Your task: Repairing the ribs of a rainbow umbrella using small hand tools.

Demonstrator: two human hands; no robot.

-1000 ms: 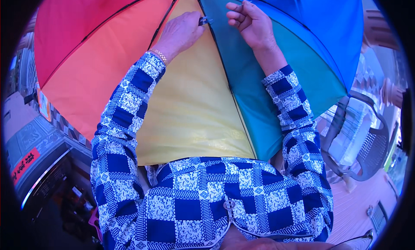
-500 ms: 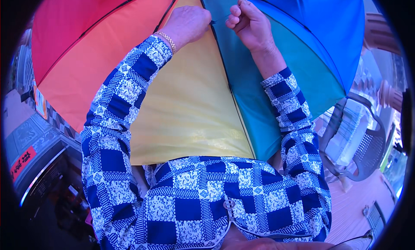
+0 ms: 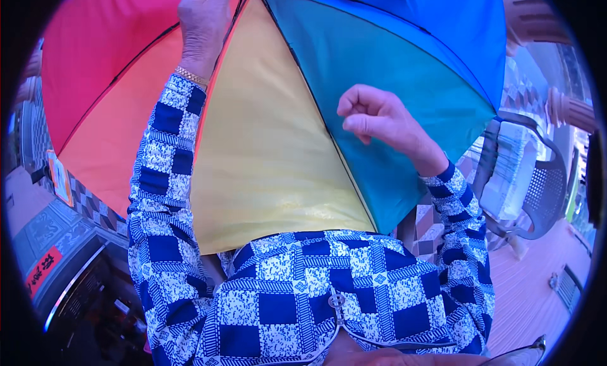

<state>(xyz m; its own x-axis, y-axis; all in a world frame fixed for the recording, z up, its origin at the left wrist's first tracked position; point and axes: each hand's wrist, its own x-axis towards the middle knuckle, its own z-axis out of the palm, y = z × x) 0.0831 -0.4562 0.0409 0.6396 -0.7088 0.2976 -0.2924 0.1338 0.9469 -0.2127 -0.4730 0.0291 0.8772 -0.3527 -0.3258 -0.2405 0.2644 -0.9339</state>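
Observation:
A rainbow-coloured umbrella (image 3: 272, 157) spreads open across my front, its inner side with dark ribs facing me. My left hand (image 3: 205, 24) is at the top edge of the view, over the red and orange panels beside a rib. Its fingers are closed and partly cut off, so what they pinch cannot be made out. Over the teal panel, my right hand (image 3: 386, 122) is held with fingers curled in and the thumb close to them. Anything between those fingertips is too small to see.
A grey plastic chair (image 3: 544, 189) with a pale wrapped bundle (image 3: 509, 170) on it stands at the right. At the lower left are a red paper strip (image 3: 43, 271) and a dark recess (image 3: 95, 315). Columns (image 3: 569, 110) rise at the far right.
My left hand has moved up and left along the umbrella. My right hand, which pinched a thin needle, has come down and to the right; the needle no longer shows. The umbrella has shifted slightly left.

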